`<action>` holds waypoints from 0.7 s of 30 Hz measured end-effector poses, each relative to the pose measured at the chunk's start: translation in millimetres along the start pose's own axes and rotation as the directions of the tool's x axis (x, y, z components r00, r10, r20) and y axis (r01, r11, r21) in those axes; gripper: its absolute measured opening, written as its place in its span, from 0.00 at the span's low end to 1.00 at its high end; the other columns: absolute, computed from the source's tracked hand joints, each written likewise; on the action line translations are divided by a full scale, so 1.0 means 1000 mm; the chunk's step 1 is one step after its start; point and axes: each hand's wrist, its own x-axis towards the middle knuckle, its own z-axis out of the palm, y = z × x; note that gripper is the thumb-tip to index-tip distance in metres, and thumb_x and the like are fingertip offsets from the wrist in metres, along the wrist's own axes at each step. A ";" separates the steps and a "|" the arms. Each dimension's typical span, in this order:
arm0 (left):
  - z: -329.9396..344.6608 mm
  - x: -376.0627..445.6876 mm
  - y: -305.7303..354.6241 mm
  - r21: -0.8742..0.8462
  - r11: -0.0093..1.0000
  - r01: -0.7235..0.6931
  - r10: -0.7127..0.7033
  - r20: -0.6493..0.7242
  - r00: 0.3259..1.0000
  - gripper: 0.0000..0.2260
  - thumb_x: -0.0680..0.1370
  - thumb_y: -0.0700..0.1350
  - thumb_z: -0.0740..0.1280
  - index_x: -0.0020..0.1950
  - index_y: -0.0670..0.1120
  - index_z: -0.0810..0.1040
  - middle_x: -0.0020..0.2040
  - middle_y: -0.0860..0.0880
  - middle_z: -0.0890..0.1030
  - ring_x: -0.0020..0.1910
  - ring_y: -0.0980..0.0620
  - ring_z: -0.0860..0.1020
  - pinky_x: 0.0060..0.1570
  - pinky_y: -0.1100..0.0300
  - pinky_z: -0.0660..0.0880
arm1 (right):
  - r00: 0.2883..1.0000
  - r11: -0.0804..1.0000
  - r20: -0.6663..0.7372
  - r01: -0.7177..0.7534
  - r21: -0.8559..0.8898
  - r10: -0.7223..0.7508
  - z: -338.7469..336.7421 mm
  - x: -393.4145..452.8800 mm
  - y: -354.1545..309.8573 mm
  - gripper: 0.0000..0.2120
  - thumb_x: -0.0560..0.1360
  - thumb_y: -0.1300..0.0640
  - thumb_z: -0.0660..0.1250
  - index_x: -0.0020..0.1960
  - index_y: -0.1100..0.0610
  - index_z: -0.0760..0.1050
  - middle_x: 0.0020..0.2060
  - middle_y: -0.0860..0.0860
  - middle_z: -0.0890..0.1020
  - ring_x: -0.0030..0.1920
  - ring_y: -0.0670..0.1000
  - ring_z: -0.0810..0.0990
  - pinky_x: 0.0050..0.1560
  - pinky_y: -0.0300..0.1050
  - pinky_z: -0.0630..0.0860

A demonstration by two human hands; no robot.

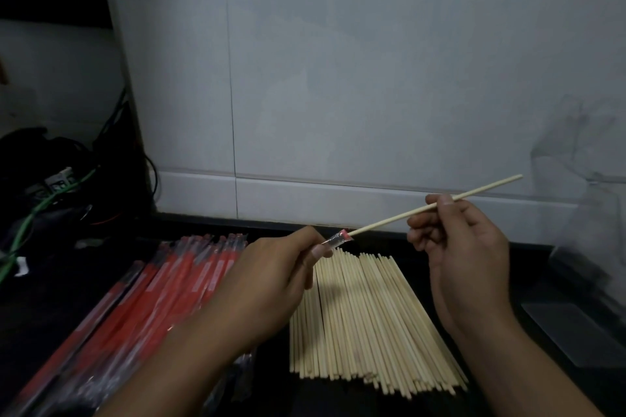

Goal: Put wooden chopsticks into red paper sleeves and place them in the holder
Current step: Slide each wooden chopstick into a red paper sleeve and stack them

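Chopstick [423, 209] between right hand [464, 247] and left hand's [271, 284] sleeve [339, 238].

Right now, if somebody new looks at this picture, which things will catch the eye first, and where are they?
First, the single chopstick held in the air at the centre, the right hand pinching its upper part while the left hand holds a red sleeve over its lower tip. Next, the pale chopstick pile on the dark counter below the hands. Finally, the bright red sleeve stack lying left of it.
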 end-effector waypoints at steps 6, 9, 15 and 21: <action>0.000 -0.001 0.000 0.021 1.000 -0.010 0.010 -0.003 1.000 0.22 0.76 0.65 0.48 0.54 0.57 0.77 0.34 0.57 0.78 0.39 0.59 0.78 0.40 0.55 0.76 | 0.999 1.000 0.042 -0.018 -0.012 0.018 0.000 -0.002 0.000 0.10 0.82 0.59 0.60 0.47 0.60 0.77 0.32 0.54 0.80 0.31 0.49 0.77 0.33 0.39 0.74; 0.001 0.000 0.000 0.031 0.999 -0.017 0.018 -0.019 1.000 0.15 0.79 0.61 0.54 0.52 0.57 0.77 0.35 0.56 0.79 0.38 0.59 0.78 0.37 0.58 0.74 | 0.993 0.998 0.105 -0.042 -0.054 0.048 0.001 -0.004 0.002 0.10 0.81 0.60 0.60 0.46 0.60 0.78 0.33 0.55 0.81 0.32 0.50 0.77 0.35 0.42 0.74; 0.002 0.000 -0.001 0.018 1.000 0.002 -0.001 -0.041 0.999 0.08 0.81 0.56 0.59 0.48 0.57 0.76 0.35 0.57 0.79 0.36 0.58 0.78 0.34 0.60 0.73 | 0.931 0.956 0.324 -0.075 -0.284 0.169 0.007 -0.014 0.007 0.09 0.80 0.61 0.63 0.57 0.58 0.79 0.38 0.57 0.84 0.35 0.52 0.80 0.34 0.41 0.74; 0.000 0.000 -0.004 0.001 0.999 0.045 -0.045 -0.061 0.997 0.08 0.80 0.55 0.60 0.49 0.57 0.78 0.35 0.57 0.80 0.38 0.61 0.79 0.41 0.54 0.78 | 0.996 0.962 0.084 0.026 -0.272 -0.003 -0.001 -0.007 0.004 0.28 0.77 0.69 0.60 0.73 0.51 0.65 0.44 0.54 0.82 0.35 0.49 0.81 0.38 0.40 0.78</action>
